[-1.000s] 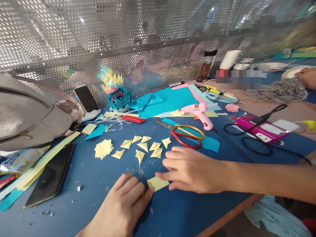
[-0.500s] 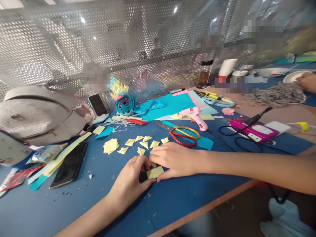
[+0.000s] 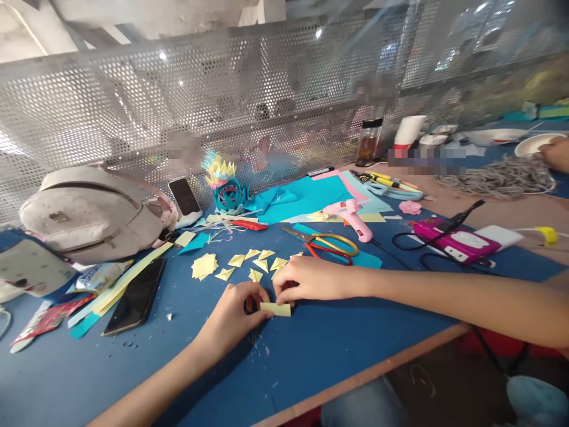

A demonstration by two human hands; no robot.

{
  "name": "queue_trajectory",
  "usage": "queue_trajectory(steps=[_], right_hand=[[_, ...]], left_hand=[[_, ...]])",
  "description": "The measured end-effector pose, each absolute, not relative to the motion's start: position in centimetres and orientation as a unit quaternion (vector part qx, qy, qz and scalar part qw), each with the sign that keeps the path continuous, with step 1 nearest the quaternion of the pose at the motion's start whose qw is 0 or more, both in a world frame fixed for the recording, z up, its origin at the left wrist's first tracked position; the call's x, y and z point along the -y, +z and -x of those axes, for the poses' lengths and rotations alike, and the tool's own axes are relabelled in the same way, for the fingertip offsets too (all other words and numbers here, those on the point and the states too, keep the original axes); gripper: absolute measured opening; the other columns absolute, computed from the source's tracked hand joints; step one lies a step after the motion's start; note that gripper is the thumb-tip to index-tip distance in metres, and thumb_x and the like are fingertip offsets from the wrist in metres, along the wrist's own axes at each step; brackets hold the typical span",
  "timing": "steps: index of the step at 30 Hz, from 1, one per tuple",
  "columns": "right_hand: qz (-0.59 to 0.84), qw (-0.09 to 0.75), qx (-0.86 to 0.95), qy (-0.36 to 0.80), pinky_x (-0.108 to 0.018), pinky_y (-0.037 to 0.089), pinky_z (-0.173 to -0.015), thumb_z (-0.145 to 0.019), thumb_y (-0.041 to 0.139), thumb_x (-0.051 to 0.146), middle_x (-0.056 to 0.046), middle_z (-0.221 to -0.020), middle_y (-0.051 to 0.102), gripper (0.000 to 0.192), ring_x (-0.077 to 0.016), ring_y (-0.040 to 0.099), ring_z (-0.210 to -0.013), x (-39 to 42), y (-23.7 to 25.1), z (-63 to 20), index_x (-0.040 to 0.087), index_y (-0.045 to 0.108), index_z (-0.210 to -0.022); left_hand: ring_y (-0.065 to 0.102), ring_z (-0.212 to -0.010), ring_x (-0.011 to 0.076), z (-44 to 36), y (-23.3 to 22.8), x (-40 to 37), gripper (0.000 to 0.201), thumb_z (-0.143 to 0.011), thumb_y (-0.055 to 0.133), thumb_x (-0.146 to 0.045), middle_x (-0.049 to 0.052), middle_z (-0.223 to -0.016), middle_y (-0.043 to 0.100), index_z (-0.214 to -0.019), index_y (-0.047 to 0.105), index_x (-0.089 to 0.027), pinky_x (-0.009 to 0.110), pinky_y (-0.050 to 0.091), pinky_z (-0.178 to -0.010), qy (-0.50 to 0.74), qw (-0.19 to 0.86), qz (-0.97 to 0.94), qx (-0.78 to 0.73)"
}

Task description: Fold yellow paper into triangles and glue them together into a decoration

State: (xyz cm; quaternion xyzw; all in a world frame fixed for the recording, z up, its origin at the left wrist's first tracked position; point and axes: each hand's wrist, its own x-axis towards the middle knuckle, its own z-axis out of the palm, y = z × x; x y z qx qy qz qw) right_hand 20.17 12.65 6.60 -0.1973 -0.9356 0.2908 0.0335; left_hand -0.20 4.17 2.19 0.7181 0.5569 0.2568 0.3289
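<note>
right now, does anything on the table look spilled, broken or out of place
Mostly fine: small dark specks and a white scrap lie loose on the blue table by the black phone, left of the left hand. They look like stray litter. I see no clear damage or liquid spill.

Perforated metal screen — blue tabletop before it.

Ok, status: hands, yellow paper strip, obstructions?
Left hand at left end, right hand at far edge of yellow paper strip. Folded yellow paper triangles beyond. Nothing visibly blocking.
</note>
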Motion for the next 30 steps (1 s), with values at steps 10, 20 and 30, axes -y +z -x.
queue_trajectory(steps=[10,20,30], right_hand=[[0.197,0.048,0.927,0.317,-0.023,0.036,-0.06,-0.087,0.07,0.022,-0.001,-0.078,0.073,0.01,-0.0126,0.062,-0.068,-12.6,5.9,-20.0,0.018,0.079,-0.088],[0.219,0.074,0.903,0.363,-0.021,0.035,-0.056,-0.085,0.074,0.045,0.0,-0.067,0.068,0.03,-0.0112,0.059,-0.062,-13.1,5.0,-19.7,0.015,0.077,-0.079],[0.223,0.17,0.889,0.362,-0.022,0.028,-0.055,-0.089,0.069,0.042,0.005,-0.063,0.053,0.04,-0.0085,0.046,-0.058,-12.8,3.7,-20.0,0.016,0.053,-0.065]], left_hand=[[0.059,-0.066,0.0142,-0.3,3.6,-3.9,0.013,-0.08,0.068,-0.031,0.0,-0.071,0.067,-0.078,0.069,-0.018,0.024,0.041,-0.062,0.294,0.367,-0.685,-0.556],[0.059,-0.052,0.0112,-0.3,3.6,-3.8,0.021,-0.089,0.06,-0.04,-0.004,-0.067,0.061,-0.09,0.061,-0.019,0.023,0.043,-0.057,0.33,0.399,-0.64,-0.568],[0.068,-0.057,0.0154,-0.4,2.9,-5.0,0.032,-0.079,0.069,-0.039,-0.003,-0.069,0.061,-0.098,0.057,-0.017,0.021,0.044,-0.048,0.304,0.543,-0.585,-0.52]])
